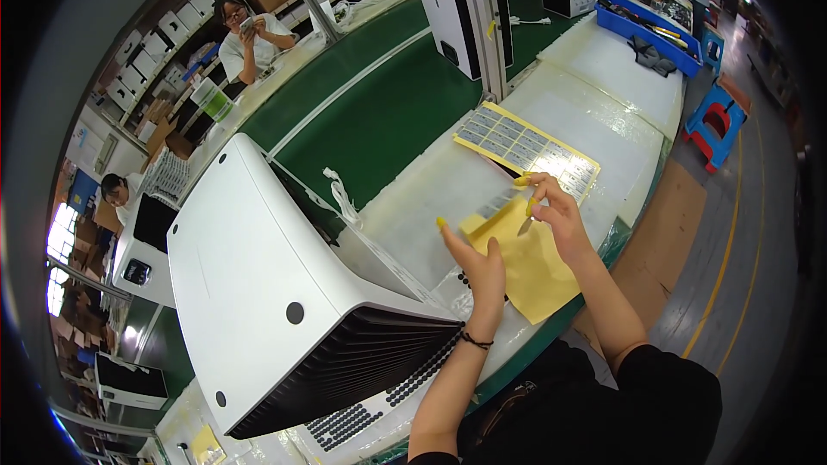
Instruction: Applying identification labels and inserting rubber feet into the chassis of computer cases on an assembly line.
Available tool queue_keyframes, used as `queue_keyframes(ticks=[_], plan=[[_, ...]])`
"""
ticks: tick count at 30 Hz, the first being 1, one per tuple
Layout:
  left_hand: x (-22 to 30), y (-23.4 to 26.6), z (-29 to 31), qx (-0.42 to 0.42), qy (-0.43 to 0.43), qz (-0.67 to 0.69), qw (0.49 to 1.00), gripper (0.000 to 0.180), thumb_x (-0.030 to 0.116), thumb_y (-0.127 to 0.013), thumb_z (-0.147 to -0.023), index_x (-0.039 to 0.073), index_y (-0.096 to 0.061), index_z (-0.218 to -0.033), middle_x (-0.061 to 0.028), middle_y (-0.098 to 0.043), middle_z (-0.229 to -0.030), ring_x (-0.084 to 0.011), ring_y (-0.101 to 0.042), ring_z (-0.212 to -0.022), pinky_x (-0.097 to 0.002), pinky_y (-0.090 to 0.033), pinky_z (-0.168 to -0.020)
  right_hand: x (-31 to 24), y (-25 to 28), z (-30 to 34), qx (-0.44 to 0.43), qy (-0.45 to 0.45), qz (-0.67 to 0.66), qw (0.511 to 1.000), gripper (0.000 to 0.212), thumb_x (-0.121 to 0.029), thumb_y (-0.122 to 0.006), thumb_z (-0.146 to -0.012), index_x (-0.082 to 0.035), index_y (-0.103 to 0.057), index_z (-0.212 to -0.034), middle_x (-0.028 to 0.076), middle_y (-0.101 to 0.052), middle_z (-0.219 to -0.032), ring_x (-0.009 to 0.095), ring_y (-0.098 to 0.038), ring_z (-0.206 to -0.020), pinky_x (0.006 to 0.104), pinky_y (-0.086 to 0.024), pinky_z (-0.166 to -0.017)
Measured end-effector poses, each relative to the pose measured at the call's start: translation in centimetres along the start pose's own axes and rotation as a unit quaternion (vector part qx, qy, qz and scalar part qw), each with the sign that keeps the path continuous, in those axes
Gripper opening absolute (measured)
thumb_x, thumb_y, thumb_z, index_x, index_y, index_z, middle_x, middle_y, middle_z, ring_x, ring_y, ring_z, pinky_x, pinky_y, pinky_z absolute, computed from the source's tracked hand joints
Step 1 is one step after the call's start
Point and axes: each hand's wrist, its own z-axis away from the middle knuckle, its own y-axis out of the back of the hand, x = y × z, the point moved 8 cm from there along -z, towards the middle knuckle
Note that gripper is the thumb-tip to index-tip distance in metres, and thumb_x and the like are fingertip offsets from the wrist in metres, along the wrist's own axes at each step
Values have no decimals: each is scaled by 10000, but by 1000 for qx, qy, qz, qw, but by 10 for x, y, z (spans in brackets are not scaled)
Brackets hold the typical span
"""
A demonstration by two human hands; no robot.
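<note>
Yellow backing sheet (543,280) slants over the bench's (413,194) near edge, long axis toward the wearer, below-left of the nearer right hand (556,213), its grip seemingly pinching a small pale piece (525,226), the left hand (482,274) spread empty.

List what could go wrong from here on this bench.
The thin yellow paper sheet might crease or slip over the green bench edge, which its near corner appears to reach, with the right hand just above it. The bare left forearm runs right beside the rows of small round black dots, so it could brush or disturb them.
</note>
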Motion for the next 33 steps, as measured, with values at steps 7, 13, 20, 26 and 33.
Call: queue_keyframes(ticks=[7,13,20,26,33], plan=[[93,-10,40,-45,-229,-211,949,361,89,-610,-871,-11,-456,-1182,-241,-357,-1304,-399,-334,-1228,-503,-263,-1029,-8,-14,2,-24,-27,-9,999,175,-192,-583,-851,-68,-505,-756,97,-486,-1188,204,-421,-1207,347,-276,-1031],[89,-14,42,-91,-203,-195,955,167,129,-594,-904,6,-539,-1003,-208,-425,-1224,-373,-374,-1183,-462,-295,-1000,-31,-32,12,-79,61,91,991,221,-257,-608,-879,-44,-552,-901,124,-476,-1226,205,-417,-1230,367,-264,-1054],[100,-8,45,-112,-210,-211,948,170,118,-577,-912,-8,-531,-1017,-201,-432,-1220,-367,-387,-1178,-440,-314,-997,-59,-29,21,-99,77,117,985,589,-134,-716,-807,-15,-413,-1298,83,-541,-1102,200,-481,-1153,370,-265,-1060],[157,17,91,-140,-249,-229,931,414,135,-677,-834,-20,-507,-1178,-224,-487,-1199,-406,-467,-1097,-458,-371,-954,-113,-23,12,-2,160,129,979,313,23,-738,-712,-9,-612,-996,71,-512,-1081,190,-509,-1071,363,-341,-998],[298,159,125,202,-541,-299,760,406,165,-626,-781,18,-553,-1153,-211,-478,-1259,-350,-456,-1196,-454,-377,-1009,-200,-78,-15,-56,308,120,942,301,28,-729,-722,-4,-612,-998,84,-489,-1130,205,-531,-1053,340,-400,-941]])
